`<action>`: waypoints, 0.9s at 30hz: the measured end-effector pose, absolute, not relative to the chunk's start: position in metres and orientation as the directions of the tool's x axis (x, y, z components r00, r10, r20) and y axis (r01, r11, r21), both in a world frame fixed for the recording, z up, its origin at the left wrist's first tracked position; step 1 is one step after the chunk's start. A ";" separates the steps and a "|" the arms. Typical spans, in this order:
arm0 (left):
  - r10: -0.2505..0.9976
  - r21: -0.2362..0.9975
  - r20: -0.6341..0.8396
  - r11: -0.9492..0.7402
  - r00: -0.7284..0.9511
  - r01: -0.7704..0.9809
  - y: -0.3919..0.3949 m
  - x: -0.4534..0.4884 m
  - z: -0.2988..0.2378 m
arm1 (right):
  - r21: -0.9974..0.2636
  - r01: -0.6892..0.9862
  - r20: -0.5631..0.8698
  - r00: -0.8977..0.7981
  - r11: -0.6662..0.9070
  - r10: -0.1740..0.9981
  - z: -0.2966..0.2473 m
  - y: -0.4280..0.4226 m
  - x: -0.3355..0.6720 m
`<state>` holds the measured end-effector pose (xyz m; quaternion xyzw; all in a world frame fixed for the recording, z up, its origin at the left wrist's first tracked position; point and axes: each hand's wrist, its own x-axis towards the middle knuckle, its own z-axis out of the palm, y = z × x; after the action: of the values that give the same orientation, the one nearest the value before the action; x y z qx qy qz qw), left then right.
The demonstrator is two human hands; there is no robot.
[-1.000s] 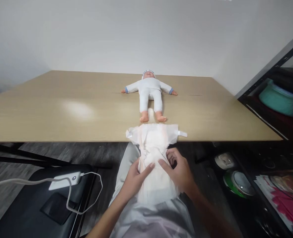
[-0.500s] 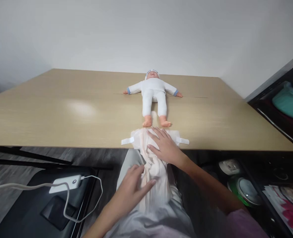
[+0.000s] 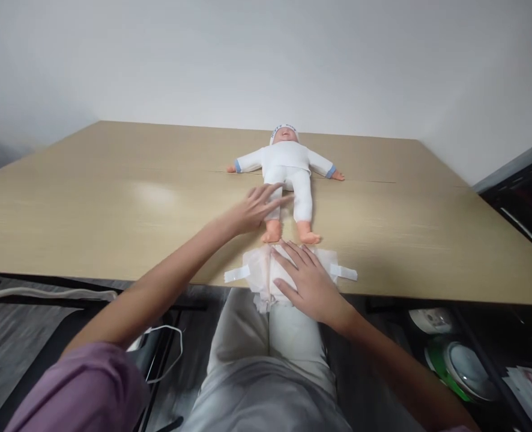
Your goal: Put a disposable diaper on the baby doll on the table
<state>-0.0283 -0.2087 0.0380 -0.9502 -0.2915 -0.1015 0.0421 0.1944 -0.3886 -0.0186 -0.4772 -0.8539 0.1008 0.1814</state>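
Observation:
A baby doll [image 3: 286, 157] in a white outfit with blue cuffs lies on its back, arms spread and feet toward me. Over its leg on the left side, my left hand [image 3: 257, 209] reaches with fingers spread; whether it touches the leg I cannot tell. Just below the doll's feet an unfolded diaper [image 3: 259, 267] lies at the table's near edge, its white side tabs stretched out left and right. My right hand [image 3: 308, 279] rests flat on the diaper with fingers apart. Part of the diaper is hidden under that hand.
The wooden table [image 3: 90, 198] backs onto a pale wall. Below its edge at left is a dark chair seat [image 3: 41, 354] with a white cable [image 3: 176, 354]. At right, a dark shelf holds a green-rimmed container [image 3: 464, 369] and papers [image 3: 525, 390].
My left hand has moved from the diaper's near end up to the doll's leg. The diaper's near part no longer stretches down over my lap. My right hand stays on the diaper.

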 end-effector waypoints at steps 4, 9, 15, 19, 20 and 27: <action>0.284 -0.040 0.027 -0.958 0.958 0.285 -0.194 0.007 0.044 | -0.347 0.779 0.215 -0.476 0.523 0.853 -0.019 -0.389 0.193; 0.135 0.090 0.029 -0.987 0.990 0.132 -0.186 0.021 0.045 | -0.354 0.772 0.204 -0.487 0.528 0.849 -0.018 -0.389 0.193; 0.140 0.296 0.217 -0.953 0.966 0.072 -0.176 0.016 0.069 | -0.380 0.755 0.154 -0.517 0.533 0.842 -0.016 -0.377 0.199; 0.229 0.460 0.359 -0.887 0.905 0.042 -0.163 0.015 0.106 | -0.385 0.729 0.142 -0.559 0.566 0.817 -0.017 -0.352 0.201; 0.274 0.496 0.391 -0.867 0.879 0.049 -0.159 0.014 0.115 | -0.379 0.725 0.138 -0.571 0.576 0.809 -0.018 -0.343 0.201; 0.467 0.601 0.540 -0.797 0.700 0.068 -0.135 0.006 0.148 | -0.323 0.760 0.118 -0.559 0.564 0.821 -0.024 -0.248 0.193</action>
<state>0.0064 -0.1352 0.1477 -0.8783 -0.1525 -0.3563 -0.2800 0.1927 -0.2477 -0.0245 -0.4515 -0.8750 0.1184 0.1286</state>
